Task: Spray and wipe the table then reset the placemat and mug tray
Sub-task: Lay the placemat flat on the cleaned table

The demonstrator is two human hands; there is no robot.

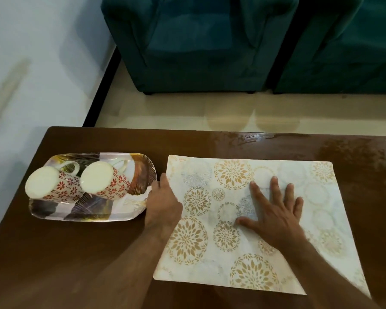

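Note:
A pale placemat (310, 219) with gold and grey flower circles lies flat on the dark brown table (65, 253). My right hand (274, 210) presses on its middle, fingers straight and spread. To the left stands a leaf-patterned tray (125, 210) carrying two white mugs with red flowers, both upside down: one (51, 186) at the left, the other (105, 181) beside it. My left hand (163, 201) sits between tray and placemat, its fingers at the tray's right rim; the fingertips are hidden from here.
Wet streaks (276, 141) glisten on the table's far right part. Beyond the far edge is a beige floor (187, 108) and two teal armchairs (198, 41). A white wall (31, 52) stands to the left.

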